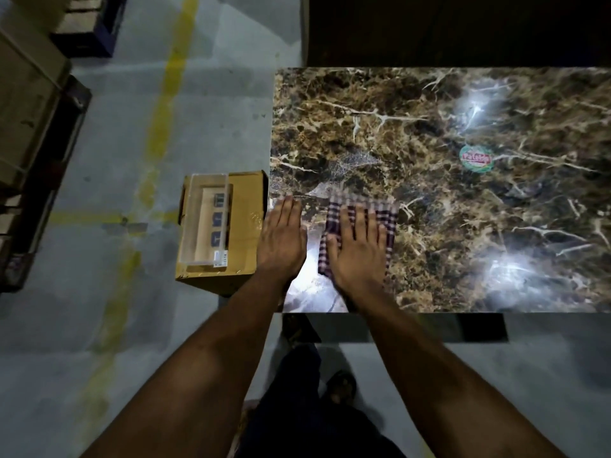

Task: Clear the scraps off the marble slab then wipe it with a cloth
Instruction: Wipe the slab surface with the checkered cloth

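Note:
A glossy brown marble slab (429,133) with pale veins fills the right half of the view. A checked purple-and-white cloth (390,214) lies flat near the slab's front left corner. My right hand (358,246) presses down on the cloth with straight, spread fingers. Flat on the bare marble at the slab's left edge, just beside the cloth, rests my left hand (282,239), fingers straight. A round green and red sticker (476,159) sits on the slab to the right of centre. Faint smears show on the marble just beyond the cloth.
A cardboard box (246,226) stands on the floor against the slab's left edge, with a clear plastic case (206,219) lying on top. Stacked cartons (29,94) sit at far left. Yellow floor lines (165,104) cross the grey concrete. My feet are below the slab's front edge.

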`<move>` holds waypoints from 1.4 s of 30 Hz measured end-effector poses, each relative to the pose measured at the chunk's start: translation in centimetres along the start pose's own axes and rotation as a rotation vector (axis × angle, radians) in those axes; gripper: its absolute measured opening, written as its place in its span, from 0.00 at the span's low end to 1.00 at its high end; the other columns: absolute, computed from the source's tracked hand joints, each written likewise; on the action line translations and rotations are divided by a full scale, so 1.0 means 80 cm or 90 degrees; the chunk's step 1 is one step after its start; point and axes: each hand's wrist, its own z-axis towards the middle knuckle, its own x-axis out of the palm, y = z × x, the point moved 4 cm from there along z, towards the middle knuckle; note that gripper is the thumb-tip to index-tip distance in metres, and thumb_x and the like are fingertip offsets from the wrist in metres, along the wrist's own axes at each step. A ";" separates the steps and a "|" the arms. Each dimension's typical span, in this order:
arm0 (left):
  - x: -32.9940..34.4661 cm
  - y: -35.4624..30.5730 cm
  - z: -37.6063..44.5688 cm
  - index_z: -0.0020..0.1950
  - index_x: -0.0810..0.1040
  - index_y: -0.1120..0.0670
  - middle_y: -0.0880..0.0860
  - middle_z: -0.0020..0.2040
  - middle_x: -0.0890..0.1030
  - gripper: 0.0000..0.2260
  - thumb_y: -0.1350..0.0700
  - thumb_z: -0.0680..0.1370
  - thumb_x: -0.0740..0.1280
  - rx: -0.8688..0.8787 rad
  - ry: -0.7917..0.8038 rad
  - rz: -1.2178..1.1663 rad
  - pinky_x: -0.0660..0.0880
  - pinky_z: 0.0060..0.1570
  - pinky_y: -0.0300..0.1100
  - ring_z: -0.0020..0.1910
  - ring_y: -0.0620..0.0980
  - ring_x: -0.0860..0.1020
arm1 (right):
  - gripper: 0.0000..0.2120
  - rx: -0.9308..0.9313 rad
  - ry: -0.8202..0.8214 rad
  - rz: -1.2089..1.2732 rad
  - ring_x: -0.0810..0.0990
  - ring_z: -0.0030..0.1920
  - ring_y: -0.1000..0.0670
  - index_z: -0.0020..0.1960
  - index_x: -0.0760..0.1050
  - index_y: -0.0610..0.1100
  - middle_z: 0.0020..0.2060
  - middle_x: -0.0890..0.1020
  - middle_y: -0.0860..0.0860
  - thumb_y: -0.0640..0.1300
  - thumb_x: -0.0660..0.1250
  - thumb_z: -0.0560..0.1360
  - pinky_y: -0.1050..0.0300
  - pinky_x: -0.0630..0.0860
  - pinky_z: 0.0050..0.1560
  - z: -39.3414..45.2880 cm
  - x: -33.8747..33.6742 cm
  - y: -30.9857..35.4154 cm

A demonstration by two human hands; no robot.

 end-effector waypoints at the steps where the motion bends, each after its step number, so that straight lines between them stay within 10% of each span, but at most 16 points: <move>1: 0.001 0.000 0.004 0.83 0.51 0.54 0.52 0.84 0.50 0.26 0.51 0.86 0.51 0.000 0.002 0.005 0.41 0.78 0.45 0.82 0.50 0.46 | 0.32 -0.015 0.000 0.005 0.46 0.83 0.43 0.83 0.48 0.51 0.83 0.49 0.46 0.61 0.45 0.83 0.41 0.45 0.81 -0.012 0.003 0.012; 42: -0.026 0.011 0.274 0.83 0.49 0.54 0.52 0.84 0.49 0.27 0.50 0.86 0.51 -0.070 -0.015 0.021 0.45 0.81 0.48 0.82 0.50 0.47 | 0.31 -0.055 0.030 -0.008 0.42 0.82 0.44 0.83 0.44 0.52 0.83 0.47 0.45 0.62 0.42 0.84 0.40 0.43 0.81 0.373 -0.030 0.037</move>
